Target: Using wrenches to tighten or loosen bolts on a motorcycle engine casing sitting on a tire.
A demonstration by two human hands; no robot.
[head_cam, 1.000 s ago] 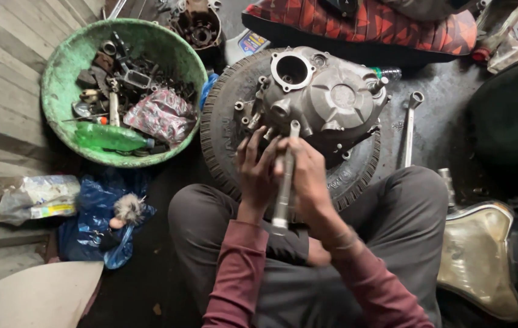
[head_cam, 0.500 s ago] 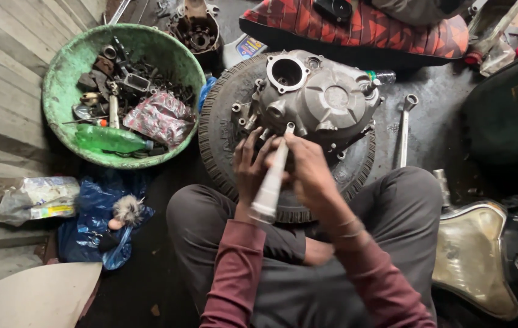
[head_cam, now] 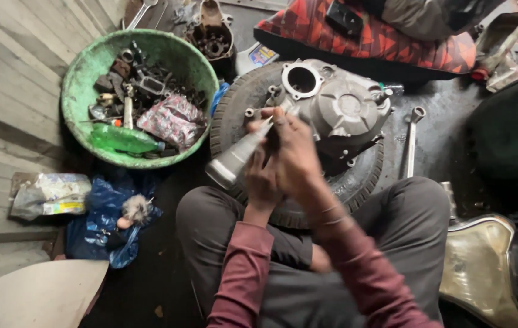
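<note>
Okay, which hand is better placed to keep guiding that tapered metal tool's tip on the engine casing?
Probably the right hand: it grips the tapered metal tool near its tip, against the engine casing. The left hand sits lower, under the shaft, steadying it.

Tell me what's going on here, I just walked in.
A person sits on the floor with both hands on a long metal tool, its tip set against a grey engine case lying on a tyre. The left hand holds the shaft lower down and the right hand is closed around it nearer the tip. To the left stands a green basin full of metal parts, a pink packet and a green bottle. A spanner lies on the floor right of the tyre.
</note>
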